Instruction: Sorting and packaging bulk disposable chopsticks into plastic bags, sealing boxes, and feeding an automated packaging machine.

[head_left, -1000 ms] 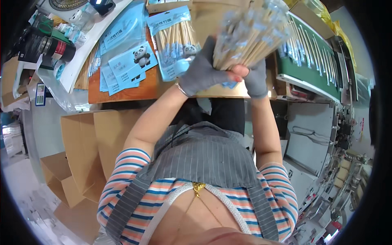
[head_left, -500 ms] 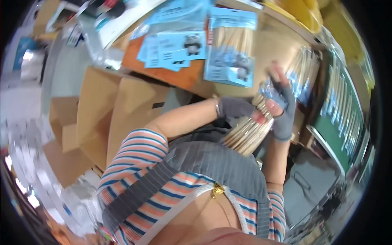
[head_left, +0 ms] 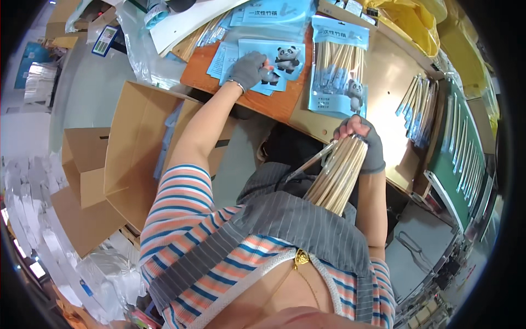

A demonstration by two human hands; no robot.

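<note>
My right hand (head_left: 360, 140), in a grey fingerless glove, is closed round the upper end of a bundle of wrapped bamboo chopsticks (head_left: 339, 178). The bundle slants down in front of my apron, and one pair sticks out apart to its left. My left hand (head_left: 249, 71), gloved alike, lies on a stack of flat blue pouches (head_left: 290, 57) with a panda picture. Its fingers are curled, with the tips at the edge of a pouch. Between and beyond my hands, a blue pouch filled with chopsticks (head_left: 338, 66) lies on the table.
Loose wrapped chopsticks (head_left: 419, 109) lie on the table's right side, beside a green board (head_left: 460, 148) carrying a row of more. Open cardboard boxes (head_left: 134, 153) stand at the left. Yellow bags (head_left: 411, 22) are at the far right, clear plastic (head_left: 134, 49) at the far left.
My left hand has left the chopstick bundle and moved left and away to the stack of pouches. My right hand keeps the bundle, now lower and turned over it.
</note>
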